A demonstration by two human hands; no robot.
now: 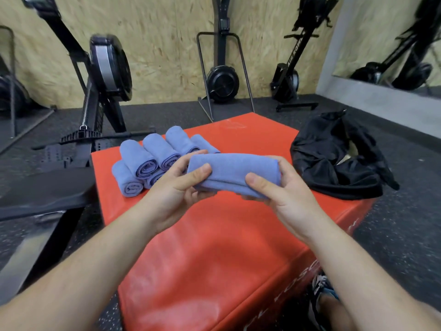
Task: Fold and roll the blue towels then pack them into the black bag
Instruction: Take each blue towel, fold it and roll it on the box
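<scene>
A rolled blue towel [232, 172] is held crosswise above the red box [214, 247]. My left hand [176, 189] grips its left end, thumb on top. At the roll's right end my right hand [279, 194] curls around it, thumb on the front. Behind my left hand, several more rolled blue towels [152, 161] lie stacked on the box's far left corner. The black bag [334, 158] lies crumpled on the box's far right corner, apart from both hands.
Rowing machines stand on the dark rubber floor: one close at the left [105, 72], others upright against the wooden wall [222, 80]. A mirror [393, 44] is on the right wall. A shoe [322, 285] shows at the lower right by the box.
</scene>
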